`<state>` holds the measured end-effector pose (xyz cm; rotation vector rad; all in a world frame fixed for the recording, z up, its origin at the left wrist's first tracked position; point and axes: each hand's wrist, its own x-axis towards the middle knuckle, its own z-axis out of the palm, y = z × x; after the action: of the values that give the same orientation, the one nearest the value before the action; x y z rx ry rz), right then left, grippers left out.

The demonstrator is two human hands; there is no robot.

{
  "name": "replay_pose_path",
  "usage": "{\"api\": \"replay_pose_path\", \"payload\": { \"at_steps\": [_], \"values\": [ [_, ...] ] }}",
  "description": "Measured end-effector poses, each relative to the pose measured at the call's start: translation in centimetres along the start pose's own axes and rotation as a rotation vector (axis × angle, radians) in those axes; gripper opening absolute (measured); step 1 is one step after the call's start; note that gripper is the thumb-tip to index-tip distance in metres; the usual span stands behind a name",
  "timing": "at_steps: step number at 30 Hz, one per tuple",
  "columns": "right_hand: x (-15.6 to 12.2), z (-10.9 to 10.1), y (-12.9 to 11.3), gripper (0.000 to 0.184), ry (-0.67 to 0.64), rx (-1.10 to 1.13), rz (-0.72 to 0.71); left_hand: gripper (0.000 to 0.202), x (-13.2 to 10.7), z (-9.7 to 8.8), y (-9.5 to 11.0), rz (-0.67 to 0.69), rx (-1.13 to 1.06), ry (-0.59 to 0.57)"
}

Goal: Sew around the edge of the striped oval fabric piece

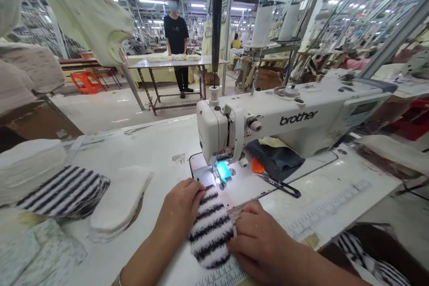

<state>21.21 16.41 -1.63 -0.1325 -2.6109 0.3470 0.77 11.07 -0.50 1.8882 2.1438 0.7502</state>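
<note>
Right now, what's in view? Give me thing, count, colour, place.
sewing machine: 1, white Brother, centre-right of table
sewing table: 1, white, foreground
striped fabric piece: 1, black-and-white, under the machine's head
striped stack: 1, black-and-white, table left
white fabric stacks: 2, white, table left
thread snips: 1, black, right of the machine's head
dark cloth: 1, navy, under the machine's arm
thread cones: 2, white, behind the machine
co-worker: 1, black clothes, behind far table
stool: 1, orange, floor far left
left hand: 1, on the piece's left edge
right hand: 1, at its right edge
</note>
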Motion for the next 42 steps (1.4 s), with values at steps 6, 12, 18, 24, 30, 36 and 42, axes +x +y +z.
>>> {"api": "replay_pose_path", "payload": {
  "at_steps": [6, 12, 18, 24, 30, 36, 42],
  "values": [
    [-0.7, 2.4, 1.3, 0.029, 0.133, -0.053, -0.041, 0.017, 0.0, 0.4, -0.3, 0.02, 0.001, 0.026],
    [-0.8, 2.6, 1.5, 0.032, 0.151, -0.038, -0.06, 0.026, 0.0, 0.9, 0.1, 0.218, 0.095, 0.179],
    [-0.3, 0.5, 0.5, 0.015, -0.009, 0.056, -0.062, 0.019, -1.2, 0.9, 1.4, 0.228, 0.149, -0.004],
    [0.0, 0.2, 1.3, 0.01, -0.053, 0.004, -0.094, 0.023, -1.3, 1.6, 0.8, 0.265, 0.161, 0.015],
    [0.9, -0.7, 2.2, 0.013, -0.144, -0.055, -0.061, 0.023, 0.8, 2.1, 0.4, 0.319, 0.187, 0.07],
    [1.0, -0.3, 3.3, 0.016, -0.114, -0.072, -0.052, 0.022, 1.9, 2.3, 0.1, 0.313, 0.224, 0.051],
    [0.9, -0.1, 3.7, 0.014, -0.1, -0.047, -0.014, 0.021, 2.3, 2.5, -0.5, 0.359, 0.199, 0.092]
  ]
}}
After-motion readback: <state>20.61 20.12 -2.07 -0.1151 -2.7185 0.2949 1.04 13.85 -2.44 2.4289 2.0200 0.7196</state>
